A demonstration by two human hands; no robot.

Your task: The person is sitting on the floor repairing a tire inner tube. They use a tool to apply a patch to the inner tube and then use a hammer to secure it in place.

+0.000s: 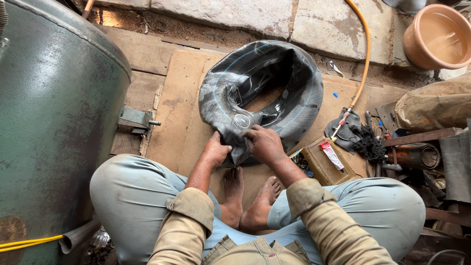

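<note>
Head view, left to right: green tank [54, 122] at 9 o'clock, black inner tube [260, 88] flat on wooden board [181, 113] at 12 o'clock. Left hand [216, 151] and right hand [264, 143] both closed, pinching a folded edge of rubber near a round patch [242, 120], wrists bent, elbows tucked. Likely risk: rubber slipping from grip, or creasing. Glue tube [332, 155] on a box at 3 o'clock.

Khaki rolled-cuff sleeves, pale grey-blue trousers, bare feet.
</note>
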